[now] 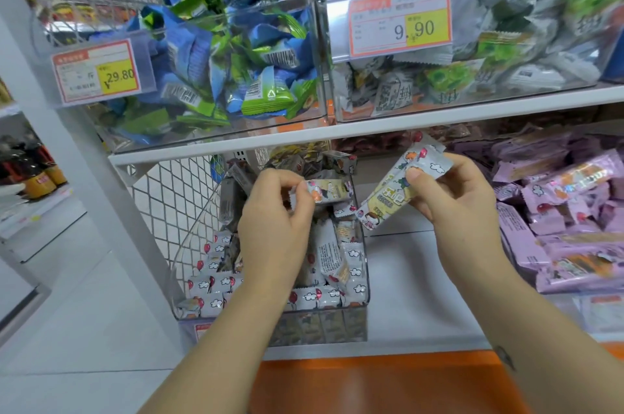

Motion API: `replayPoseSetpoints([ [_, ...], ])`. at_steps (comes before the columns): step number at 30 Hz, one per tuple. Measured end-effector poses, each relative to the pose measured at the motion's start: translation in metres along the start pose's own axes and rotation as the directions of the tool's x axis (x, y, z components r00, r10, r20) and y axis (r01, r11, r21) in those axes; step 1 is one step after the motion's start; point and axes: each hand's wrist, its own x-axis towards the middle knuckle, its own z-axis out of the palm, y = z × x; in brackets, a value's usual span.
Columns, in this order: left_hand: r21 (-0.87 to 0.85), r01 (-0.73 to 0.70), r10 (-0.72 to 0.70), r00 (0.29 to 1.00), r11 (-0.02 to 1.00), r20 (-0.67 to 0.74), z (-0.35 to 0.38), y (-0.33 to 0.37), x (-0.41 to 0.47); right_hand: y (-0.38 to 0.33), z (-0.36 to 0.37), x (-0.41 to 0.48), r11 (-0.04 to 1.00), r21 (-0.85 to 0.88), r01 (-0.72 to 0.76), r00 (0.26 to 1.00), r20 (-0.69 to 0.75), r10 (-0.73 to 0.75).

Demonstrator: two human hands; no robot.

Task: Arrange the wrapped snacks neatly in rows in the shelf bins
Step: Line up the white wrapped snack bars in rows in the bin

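Note:
A clear plastic bin [366, 285] on the lower shelf holds several white cartoon-print wrapped snacks [324, 298], some lined up along its front. My left hand [273, 214] hovers over the bin and pinches one small white snack [329, 192] by its end. To the right of the bin, my right hand [452, 197] grips two or three longer white snack packs [398, 184], tilted, above the bare shelf.
A bin of purple wrapped snacks [557, 211] sits at the right. On the upper shelf [371, 129] stand bins of blue-green packs [229, 58] and grey-green packs [506, 42] with price tags. A wire mesh side panel [169, 211] stands left. An orange ledge [388, 380] lies below.

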Motion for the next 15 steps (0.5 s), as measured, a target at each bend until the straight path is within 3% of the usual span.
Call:
replayPoseSetpoints([
  [5, 0.08, -0.297, 0.291, 0.953, 0.951, 0.084, -0.009, 0.006, -0.014, -0.002, -0.003, 0.002, 1.0, 0.009, -0.011, 1.0, -0.016, 0.011],
  [8, 0.092, -0.387, 0.378, 0.92, 0.918, 0.098, -0.015, 0.0, -0.024, -0.003, -0.003, 0.001, 1.0, -0.001, -0.014, 1.0, -0.006, 0.014],
  [15, -0.013, -0.183, 0.174, 0.914, 0.983, 0.366, -0.011, -0.002, -0.039, -0.003, 0.0, -0.003, 1.0, -0.013, -0.014, 1.0, 0.019, 0.014],
])
